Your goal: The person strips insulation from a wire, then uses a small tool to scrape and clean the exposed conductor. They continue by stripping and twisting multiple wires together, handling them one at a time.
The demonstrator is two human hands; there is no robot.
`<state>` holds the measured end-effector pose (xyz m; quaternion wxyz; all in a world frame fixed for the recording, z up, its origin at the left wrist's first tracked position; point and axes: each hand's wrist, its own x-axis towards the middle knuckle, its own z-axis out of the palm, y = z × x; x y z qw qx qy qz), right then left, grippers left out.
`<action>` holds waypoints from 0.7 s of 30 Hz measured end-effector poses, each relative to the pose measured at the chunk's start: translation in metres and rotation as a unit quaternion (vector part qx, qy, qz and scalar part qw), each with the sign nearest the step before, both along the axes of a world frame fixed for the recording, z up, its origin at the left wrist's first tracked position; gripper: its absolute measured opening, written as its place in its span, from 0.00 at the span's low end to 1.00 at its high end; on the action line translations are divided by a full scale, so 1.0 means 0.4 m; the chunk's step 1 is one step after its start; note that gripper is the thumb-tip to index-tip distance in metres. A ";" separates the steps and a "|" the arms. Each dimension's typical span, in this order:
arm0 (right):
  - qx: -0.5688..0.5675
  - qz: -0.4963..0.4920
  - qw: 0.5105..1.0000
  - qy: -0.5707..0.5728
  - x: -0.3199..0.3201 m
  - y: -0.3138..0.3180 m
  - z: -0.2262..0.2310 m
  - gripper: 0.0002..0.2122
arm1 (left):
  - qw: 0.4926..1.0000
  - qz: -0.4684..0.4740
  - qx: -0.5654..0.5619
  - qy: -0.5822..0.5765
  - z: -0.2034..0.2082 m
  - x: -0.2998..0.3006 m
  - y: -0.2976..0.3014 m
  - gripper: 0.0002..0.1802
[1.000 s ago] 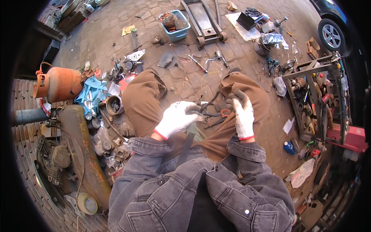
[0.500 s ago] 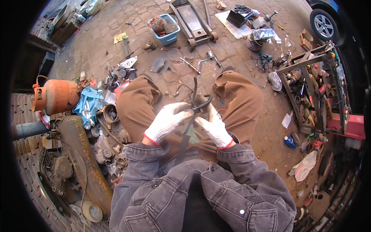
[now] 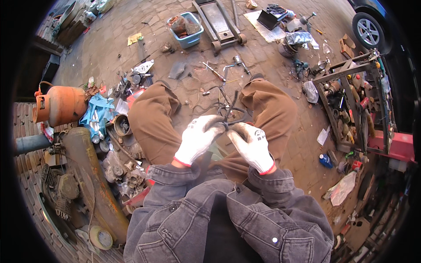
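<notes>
Both hands wear white knit gloves with red cuffs and dirty fingertips. Between my knees, my left hand [image 3: 200, 136] pinches a bundle of black cable [image 3: 235, 109] from the left. My right hand [image 3: 251, 145] grips the same bundle from the right, its fingertips almost meeting the left ones. Loops and a ribbed length of the cable rise beyond my fingers, and thinner strands trail toward the ground. The exact spot being pinched is hidden by my fingers.
Beyond my feet lie a ratchet wrench [image 3: 214, 72], a blue bin [image 3: 190, 39] and a floor jack [image 3: 218, 26]. An orange gas cylinder [image 3: 66, 105] and metal parts crowd the left. A metal frame [image 3: 346, 83] full of tools stands right, near a car wheel [image 3: 367, 30].
My hands have drawn closer together on the cable, and the right has turned so its back shows. The cable loops have shifted and spread. A dark strip below my hands no longer shows.
</notes>
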<state>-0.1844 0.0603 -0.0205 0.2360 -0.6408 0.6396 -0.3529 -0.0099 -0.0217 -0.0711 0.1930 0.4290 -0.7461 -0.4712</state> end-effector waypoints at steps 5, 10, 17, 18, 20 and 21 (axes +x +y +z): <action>-0.110 0.176 0.971 0.118 0.006 0.004 0.042 0.07 | 0.992 0.005 -0.124 -0.011 0.018 -0.029 0.009 0.15; -0.005 0.043 0.994 -0.097 -0.013 0.008 0.013 0.09 | 0.989 -0.072 -0.122 0.045 0.044 -0.007 0.010 0.16; 0.112 0.022 0.971 -0.212 -0.022 0.027 -0.017 0.12 | 0.990 -0.123 -0.066 0.018 0.046 0.001 0.039 0.19; 0.068 0.048 0.987 -0.137 -0.020 0.029 -0.015 0.13 | 0.993 -0.105 0.028 0.046 0.038 -0.004 0.038 0.18; 0.046 0.076 0.991 -0.104 -0.023 0.034 -0.003 0.14 | 0.967 -0.070 0.221 0.105 0.021 -0.016 0.037 0.17; 0.053 0.092 0.991 -0.083 -0.027 0.036 0.005 0.15 | 0.971 -0.066 0.190 0.128 0.013 -0.019 0.037 0.15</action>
